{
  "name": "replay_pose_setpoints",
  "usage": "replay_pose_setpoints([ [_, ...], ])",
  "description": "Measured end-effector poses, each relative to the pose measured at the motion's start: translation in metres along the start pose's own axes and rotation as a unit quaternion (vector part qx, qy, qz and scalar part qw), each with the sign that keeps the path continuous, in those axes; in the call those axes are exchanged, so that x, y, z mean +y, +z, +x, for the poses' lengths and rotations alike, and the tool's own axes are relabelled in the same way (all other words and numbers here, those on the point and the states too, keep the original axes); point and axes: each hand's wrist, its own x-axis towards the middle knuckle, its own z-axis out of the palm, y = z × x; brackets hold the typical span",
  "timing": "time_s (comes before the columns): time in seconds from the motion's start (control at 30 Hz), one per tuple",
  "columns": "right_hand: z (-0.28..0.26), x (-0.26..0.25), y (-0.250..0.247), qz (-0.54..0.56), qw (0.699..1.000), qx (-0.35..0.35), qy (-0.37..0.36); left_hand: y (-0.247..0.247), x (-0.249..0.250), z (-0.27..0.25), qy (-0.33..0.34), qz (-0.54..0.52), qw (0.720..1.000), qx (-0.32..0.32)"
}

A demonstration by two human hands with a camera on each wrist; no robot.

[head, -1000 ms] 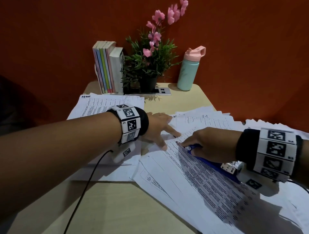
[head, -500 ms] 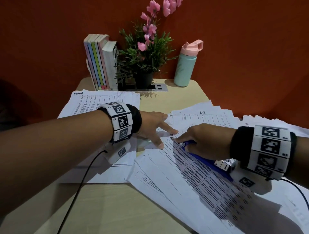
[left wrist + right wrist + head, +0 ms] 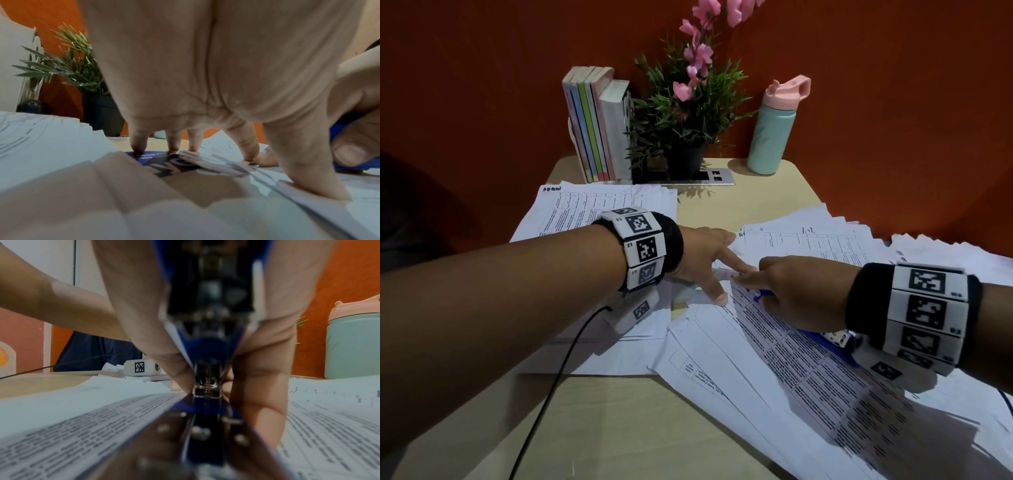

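Note:
A blue stapler (image 3: 765, 295) is gripped in my right hand (image 3: 787, 291), its mouth over the upper-left corner of a printed sheaf of papers (image 3: 808, 370). The right wrist view looks down the stapler (image 3: 207, 363), its metal head close to the base with fingers wrapped on both sides. My left hand (image 3: 709, 263) lies with straight, spread fingers (image 3: 316, 183) pressing the paper corner flat beside the stapler's nose. In the left wrist view the fingertips also touch a dark printed card (image 3: 170, 164) under the sheets.
Another stack of printed papers (image 3: 592, 209) lies at the left, more fanned sheets (image 3: 945, 246) at the right. Books (image 3: 594, 126), a potted plant (image 3: 685, 113) and a teal bottle with pink lid (image 3: 774, 133) stand at the back of the small table (image 3: 602, 428).
Both hands stay on the paper corner; the right hand with the stapler has edged closer to the left fingertips. The head camera has shifted slightly.

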Motion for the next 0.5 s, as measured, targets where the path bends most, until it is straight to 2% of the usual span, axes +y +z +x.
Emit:
replay_pose_setpoints([
  [0.5,0.0074,-0.0071,0.0064,-0.005,1.000,0.025,0.019,-0.0019,0.0036,-0.0047,-0.003,-0.017,1.000,-0.007],
])
